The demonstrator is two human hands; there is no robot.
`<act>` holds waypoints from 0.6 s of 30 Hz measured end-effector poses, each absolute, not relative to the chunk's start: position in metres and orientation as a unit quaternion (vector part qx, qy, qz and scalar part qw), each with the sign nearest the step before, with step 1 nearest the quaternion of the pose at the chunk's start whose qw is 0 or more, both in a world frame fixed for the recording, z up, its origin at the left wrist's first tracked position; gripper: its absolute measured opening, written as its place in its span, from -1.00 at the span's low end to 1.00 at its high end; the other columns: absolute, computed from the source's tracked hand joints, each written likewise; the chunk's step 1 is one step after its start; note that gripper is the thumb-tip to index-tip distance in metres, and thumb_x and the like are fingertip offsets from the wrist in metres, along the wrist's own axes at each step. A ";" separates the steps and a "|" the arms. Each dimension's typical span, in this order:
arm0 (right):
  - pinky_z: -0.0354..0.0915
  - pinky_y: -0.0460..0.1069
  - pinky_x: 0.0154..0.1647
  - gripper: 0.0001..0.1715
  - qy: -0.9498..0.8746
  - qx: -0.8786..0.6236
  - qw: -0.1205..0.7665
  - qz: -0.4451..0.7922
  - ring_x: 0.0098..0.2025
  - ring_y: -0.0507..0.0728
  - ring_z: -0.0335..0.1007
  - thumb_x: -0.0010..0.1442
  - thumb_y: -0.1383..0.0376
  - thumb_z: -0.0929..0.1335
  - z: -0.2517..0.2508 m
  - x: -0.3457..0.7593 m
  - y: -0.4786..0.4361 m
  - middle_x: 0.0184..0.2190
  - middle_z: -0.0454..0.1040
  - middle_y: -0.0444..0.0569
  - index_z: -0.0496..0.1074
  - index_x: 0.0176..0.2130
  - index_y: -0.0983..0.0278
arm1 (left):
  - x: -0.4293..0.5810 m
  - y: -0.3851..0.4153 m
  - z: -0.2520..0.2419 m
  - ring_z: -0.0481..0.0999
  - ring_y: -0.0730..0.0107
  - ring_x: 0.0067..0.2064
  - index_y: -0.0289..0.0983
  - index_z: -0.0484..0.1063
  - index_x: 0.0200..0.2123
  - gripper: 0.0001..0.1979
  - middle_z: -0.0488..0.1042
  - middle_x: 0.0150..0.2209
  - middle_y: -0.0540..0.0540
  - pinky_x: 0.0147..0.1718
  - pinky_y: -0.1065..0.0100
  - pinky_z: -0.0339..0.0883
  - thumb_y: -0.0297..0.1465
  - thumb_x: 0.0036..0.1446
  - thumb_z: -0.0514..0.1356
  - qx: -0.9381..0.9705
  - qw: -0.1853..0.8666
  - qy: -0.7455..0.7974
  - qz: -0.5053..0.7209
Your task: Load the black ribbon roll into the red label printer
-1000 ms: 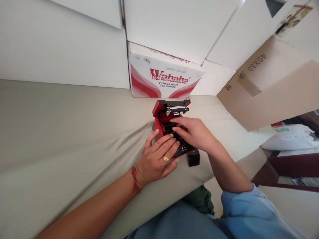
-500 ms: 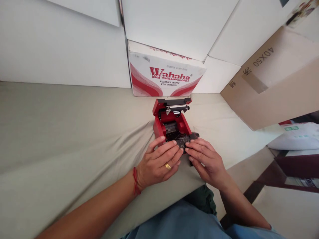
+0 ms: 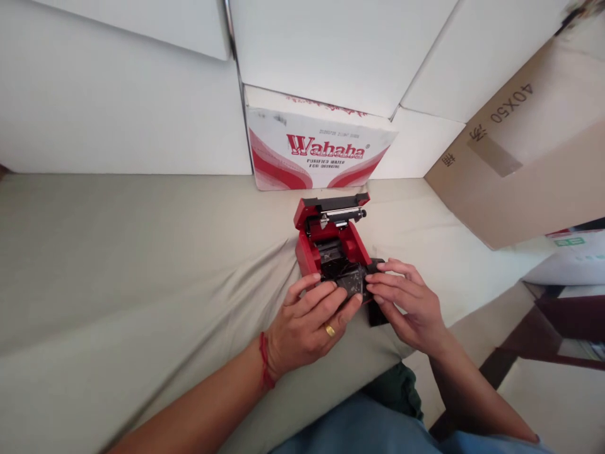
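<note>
Storeroom or home stock corner, prob. not a proper workshop: white cartons (image 3: pixel 331 50) stacked along the back, a Wahaha water carton (image 3: pixel 321 148), brown cardboard box (image 3: pixel 529 164) marked 40X50, beige cloth (image 3: pixel 118 265) over the work surface, white sack (image 3: pixel 567 261) at rt.

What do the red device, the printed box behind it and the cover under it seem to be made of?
Red device: probably moulded plastic, smooth with a slight sheen. The bar near its top looks like bright metal.
Printed box: cardboard, matte, with folded edges.
Cover: woven fabric, matte; it wrinkles in soft folds.
</note>
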State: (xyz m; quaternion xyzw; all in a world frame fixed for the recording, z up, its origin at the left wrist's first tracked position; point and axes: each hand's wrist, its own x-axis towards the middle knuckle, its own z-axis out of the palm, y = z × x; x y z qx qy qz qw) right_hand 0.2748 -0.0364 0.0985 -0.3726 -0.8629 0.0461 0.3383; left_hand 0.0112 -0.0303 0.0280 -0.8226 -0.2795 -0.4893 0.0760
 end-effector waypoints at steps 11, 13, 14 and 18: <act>0.47 0.25 0.54 -0.32 -0.774 -0.468 0.406 0.126 0.48 0.28 0.54 0.67 -0.15 0.31 0.136 0.231 0.084 0.54 0.52 0.13 0.49 0.50 0.12 | 0.022 -0.041 0.042 0.70 0.20 0.16 -0.25 0.68 0.18 -0.70 0.83 -0.03 -0.08 0.61 0.08 0.15 -0.53 0.50 0.24 -0.824 0.072 -0.309 -0.470; 0.45 0.25 0.54 -0.36 -0.798 -0.455 0.376 0.118 0.43 0.27 0.59 0.69 -0.14 0.29 0.136 0.227 0.095 0.40 0.66 0.12 0.60 0.40 0.16 | 0.025 -0.044 0.047 0.70 0.21 0.17 -0.29 0.67 0.18 -0.69 0.84 0.02 -0.08 0.60 0.10 0.13 -0.54 0.52 0.20 -0.834 0.066 -0.306 -0.455; 0.46 0.25 0.52 -0.40 -0.809 -0.443 0.369 0.111 0.38 0.26 0.62 0.70 -0.13 0.29 0.135 0.226 0.096 0.31 0.72 0.10 0.66 0.31 0.16 | 0.027 -0.046 0.050 0.70 0.22 0.15 -0.29 0.67 0.19 -0.68 0.84 0.03 -0.07 0.58 0.11 0.15 -0.54 0.53 0.19 -0.837 0.064 -0.308 -0.448; 0.53 0.24 0.41 -0.51 -0.824 -0.406 0.386 0.081 0.22 0.25 0.71 0.70 -0.04 0.31 0.131 0.228 0.080 0.15 0.80 0.05 0.74 0.15 0.13 | 0.034 -0.052 0.059 0.71 0.23 0.08 -0.33 0.66 0.26 -0.66 0.84 0.00 -0.08 0.43 0.12 0.27 -0.49 0.56 0.20 -0.838 0.067 -0.336 -0.426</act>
